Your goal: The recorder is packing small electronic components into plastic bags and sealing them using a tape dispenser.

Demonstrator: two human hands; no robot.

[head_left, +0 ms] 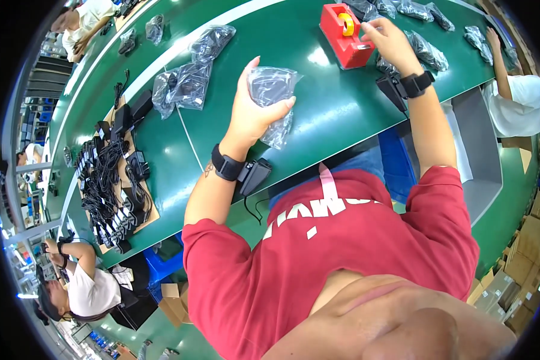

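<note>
2 hands busy, left hand [253, 111] gripping crinkled clear bag [271, 96], dark contents

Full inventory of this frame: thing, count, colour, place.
Bagged item: one, clear bag with dark contents, held in left hand.
Tape dispenser: one, red with a yellow roll, on belt at right hand.
Other bagged items: several, clear and dark, scattered along belt.
Conveyor belt: one, green, crossing the view.
Adapters with cables: many, black, on a cardboard sheet at left.
Cardboard boxes: several, brown, far right.
Co-workers: at least three, white tops, around the edges.
Left hand: gripping the bag.
Right hand: at the dispenser.
</note>
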